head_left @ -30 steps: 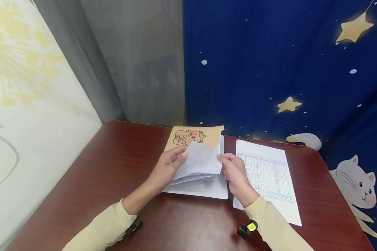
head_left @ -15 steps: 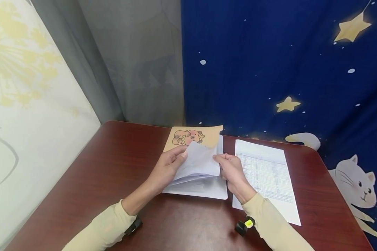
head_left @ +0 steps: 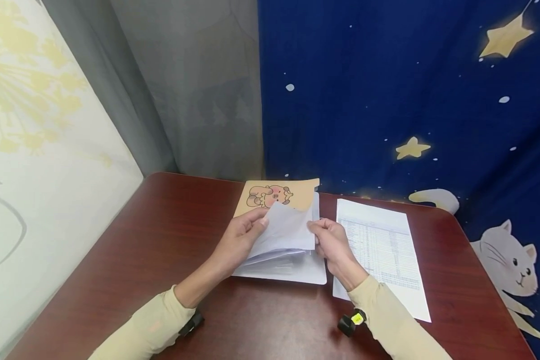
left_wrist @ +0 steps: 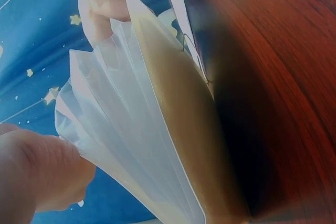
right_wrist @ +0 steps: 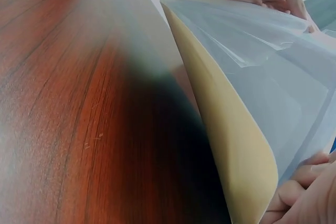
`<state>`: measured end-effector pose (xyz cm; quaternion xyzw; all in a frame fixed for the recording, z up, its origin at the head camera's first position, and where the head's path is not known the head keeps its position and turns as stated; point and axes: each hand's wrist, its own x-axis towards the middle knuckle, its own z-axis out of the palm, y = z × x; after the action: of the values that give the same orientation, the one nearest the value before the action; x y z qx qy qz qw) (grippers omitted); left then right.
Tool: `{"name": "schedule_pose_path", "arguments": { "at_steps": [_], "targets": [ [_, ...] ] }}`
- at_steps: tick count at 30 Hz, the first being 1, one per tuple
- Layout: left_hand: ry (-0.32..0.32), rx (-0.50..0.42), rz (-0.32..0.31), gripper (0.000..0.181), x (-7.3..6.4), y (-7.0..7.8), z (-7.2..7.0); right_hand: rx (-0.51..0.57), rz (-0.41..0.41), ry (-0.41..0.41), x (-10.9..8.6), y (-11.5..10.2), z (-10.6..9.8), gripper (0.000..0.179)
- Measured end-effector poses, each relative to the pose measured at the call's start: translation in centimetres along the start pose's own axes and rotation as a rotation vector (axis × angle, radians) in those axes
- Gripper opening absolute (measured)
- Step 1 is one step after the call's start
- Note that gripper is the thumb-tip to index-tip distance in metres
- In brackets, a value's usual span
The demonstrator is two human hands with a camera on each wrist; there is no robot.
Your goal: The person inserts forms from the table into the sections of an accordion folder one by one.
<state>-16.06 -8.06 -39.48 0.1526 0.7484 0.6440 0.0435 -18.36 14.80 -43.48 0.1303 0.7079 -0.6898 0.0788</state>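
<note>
A file folder (head_left: 292,194) with a tan cover and a cartoon bear print lies open on the table. Its pale translucent pages (head_left: 283,227) are lifted and bent; both wrist views show these pages (left_wrist: 118,98) fanned apart. My left hand (head_left: 240,237) pinches their left edge between thumb and fingers. On the opposite edge, my right hand (head_left: 335,242) pinches the pages with its thumb on top. Some right fingers are hidden behind them. In the right wrist view, the tan cover (right_wrist: 220,114) curves up beside the right hand (right_wrist: 304,195).
A printed sheet (head_left: 387,245) with a table of figures lies right of the folder, partly under the right forearm. The dark red table (head_left: 175,215) meets a grey curtain (head_left: 211,100) and a blue star-patterned curtain (head_left: 342,100) at its back edge.
My right hand has shifted slightly left with the page edge during the last second. The left hand keeps its hold in nearly the same spot.
</note>
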Motion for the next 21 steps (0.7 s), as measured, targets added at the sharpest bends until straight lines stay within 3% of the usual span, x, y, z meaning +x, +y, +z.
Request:
{"name": "schedule_pose_path", "arguments": {
  "at_steps": [7,13,21],
  "targets": [
    [-0.002,0.001,0.032,0.027,0.01,0.09,-0.07,-0.041,0.028,0.021,0.18,-0.15,0.35,0.025],
    [0.000,0.004,0.023,0.027,-0.03,0.35,-0.05,-0.014,0.048,0.029,0.43,0.08,0.32,0.035],
    [-0.003,-0.004,0.005,0.028,0.10,0.57,0.01,0.016,0.027,0.065,0.60,0.18,0.36,0.031]
  ]
}}
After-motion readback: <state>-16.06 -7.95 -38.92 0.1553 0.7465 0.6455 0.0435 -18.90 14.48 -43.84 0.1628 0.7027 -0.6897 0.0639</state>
